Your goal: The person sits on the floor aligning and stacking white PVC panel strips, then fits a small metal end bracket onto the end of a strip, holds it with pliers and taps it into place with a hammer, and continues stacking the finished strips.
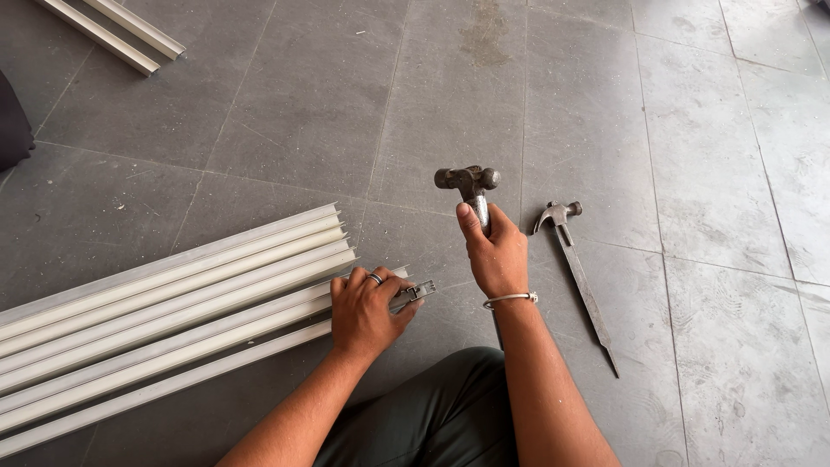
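Head: hammer [468, 183] upright in R hand [497, 255].

No packages, labels, signs or screens anywhere on the grey tiled floor [605, 104].

We look down on a floor [285, 95] of large grey stone tiles, matt and scuffed, with thin pale joints running across it at a slant. A brownish stain [486, 35] marks one tile near the floor's far edge. Faint white scratches and dusty smears show on several tiles, most of all toward the right edge. Two pale metal strips [117, 33] lie side by side at the far left corner. A dark rounded shape [12, 125] intrudes at the left edge. The light is soft, even daylight, with only short shadows.
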